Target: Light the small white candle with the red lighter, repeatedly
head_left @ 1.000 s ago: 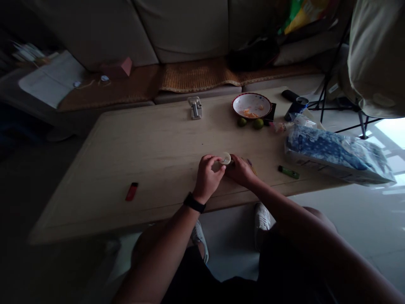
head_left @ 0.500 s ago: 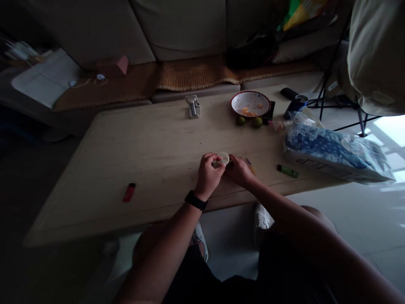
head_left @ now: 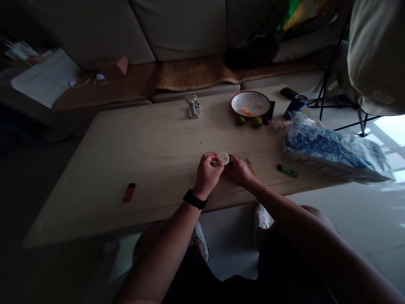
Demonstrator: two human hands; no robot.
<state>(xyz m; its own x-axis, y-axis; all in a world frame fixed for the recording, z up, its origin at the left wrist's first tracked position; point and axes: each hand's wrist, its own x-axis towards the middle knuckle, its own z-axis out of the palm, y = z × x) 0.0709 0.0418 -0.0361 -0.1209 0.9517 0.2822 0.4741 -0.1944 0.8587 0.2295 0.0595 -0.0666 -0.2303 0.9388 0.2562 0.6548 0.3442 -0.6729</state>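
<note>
A small white round, cup-like thing (head_left: pixel 224 158) is between my two hands over the near part of the table; a small greenish bit shows at its inside. My left hand (head_left: pixel 209 169), with a black band on the wrist, is closed in a pinch at its left edge. Something pale shows between those fingers, too small to name. My right hand (head_left: pixel 239 169) is closed on the right side of the round thing, its fingertips partly hidden. Just right of that hand lie thin yellowish sticks (head_left: pixel 251 166) on the table.
On the pale table (head_left: pixel 142 147) are a red lighter (head_left: pixel 129 192), a green lighter (head_left: pixel 287 171), a grey stand (head_left: pixel 193 107), a bowl (head_left: pixel 249 101) with orange peel, green fruits (head_left: pixel 257 122), a blue can (head_left: pixel 295 105) and a blue plastic-wrapped pack (head_left: pixel 335 147). A sofa (head_left: pixel 190 29) stands behind.
My left hand has shifted slightly to the left, showing more of the round thing's left side. My right hand and the things on the table look unchanged.
</note>
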